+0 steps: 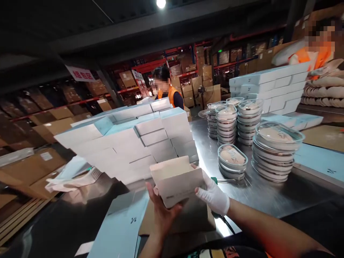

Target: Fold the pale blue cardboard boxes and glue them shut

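Observation:
A white carton (181, 184) with a raised flap is held between my two hands, tilted towards me. My bare left hand (162, 211) grips its left side, the thumb across the near face. On the other side my right hand (215, 195), in a white glove, holds the carton's right edge, with a bare fingertip showing. Below the carton lies a brown cardboard piece (147, 222), partly hidden. Flat light-blue cartons (120, 222) lie to the left of my left hand. Just beyond my right hand is a metal rod with a green end (214, 180).
White cartons (158, 139) form a stacked wall ahead. Stacks of clear-lidded oval containers (276, 152) stand on the metal table (260, 193) at right. More cartons (271, 86) are piled behind. Two people in orange vests (172, 95) are across the table. Brown boxes (34, 165) sit at left.

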The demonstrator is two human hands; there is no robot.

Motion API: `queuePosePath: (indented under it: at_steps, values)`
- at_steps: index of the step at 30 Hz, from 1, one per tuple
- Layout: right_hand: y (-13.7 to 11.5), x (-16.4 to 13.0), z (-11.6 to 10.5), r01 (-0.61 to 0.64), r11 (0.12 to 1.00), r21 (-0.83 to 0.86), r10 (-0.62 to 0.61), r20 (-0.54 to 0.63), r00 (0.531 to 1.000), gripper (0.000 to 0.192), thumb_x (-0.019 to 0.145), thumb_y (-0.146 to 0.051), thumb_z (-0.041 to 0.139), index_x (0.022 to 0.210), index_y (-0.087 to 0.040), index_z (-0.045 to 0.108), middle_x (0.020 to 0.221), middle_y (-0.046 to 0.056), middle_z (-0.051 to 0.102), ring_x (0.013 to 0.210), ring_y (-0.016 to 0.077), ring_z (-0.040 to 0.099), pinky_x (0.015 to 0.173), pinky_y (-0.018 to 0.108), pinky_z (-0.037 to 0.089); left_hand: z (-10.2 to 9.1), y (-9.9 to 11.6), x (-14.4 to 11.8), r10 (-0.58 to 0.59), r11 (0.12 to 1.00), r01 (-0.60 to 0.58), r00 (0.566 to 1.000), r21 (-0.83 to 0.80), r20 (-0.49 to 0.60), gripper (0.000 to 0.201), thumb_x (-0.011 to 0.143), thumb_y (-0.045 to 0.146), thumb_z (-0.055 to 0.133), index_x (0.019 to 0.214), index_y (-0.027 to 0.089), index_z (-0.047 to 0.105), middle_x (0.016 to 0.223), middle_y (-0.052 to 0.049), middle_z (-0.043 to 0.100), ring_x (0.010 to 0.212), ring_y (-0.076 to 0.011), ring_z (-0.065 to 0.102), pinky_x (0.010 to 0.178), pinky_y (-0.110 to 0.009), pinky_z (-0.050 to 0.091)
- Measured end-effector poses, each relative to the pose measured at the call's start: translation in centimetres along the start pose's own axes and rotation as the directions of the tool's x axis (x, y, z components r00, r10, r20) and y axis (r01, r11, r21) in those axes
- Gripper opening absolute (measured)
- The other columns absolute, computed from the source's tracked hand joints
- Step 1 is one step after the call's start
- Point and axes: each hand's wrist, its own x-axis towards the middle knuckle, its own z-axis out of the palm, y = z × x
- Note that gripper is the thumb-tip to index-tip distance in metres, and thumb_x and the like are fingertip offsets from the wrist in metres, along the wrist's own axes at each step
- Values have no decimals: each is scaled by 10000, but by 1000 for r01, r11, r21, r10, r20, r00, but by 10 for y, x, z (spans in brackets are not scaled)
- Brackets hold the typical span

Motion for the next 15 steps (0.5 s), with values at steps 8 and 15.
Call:
queuePosePath:
  at_steps: [8,15]
  values:
    - [6,16,25,-38,993,-110,4,-298,955,438,917,-514,743,1246,-227,707,1128,79,783,1087,272,726,1034,435,584,-32,3,3,329,944,-329,944,38,-1,612,839,589,862,1296,224,681,1339,-158,712,1220,-372,731,992,-497,640]
    - [7,30,8,-32,846,-532,-163,-316,935,451,949,-285,547,1381,-222,658,1267,103,761,1135,238,739,1032,399,597,-39,9,4,405,910,-398,913,119,-48,521,784,605,915,1148,265,762,1113,-76,768,1286,-354,684,1139,-500,538]
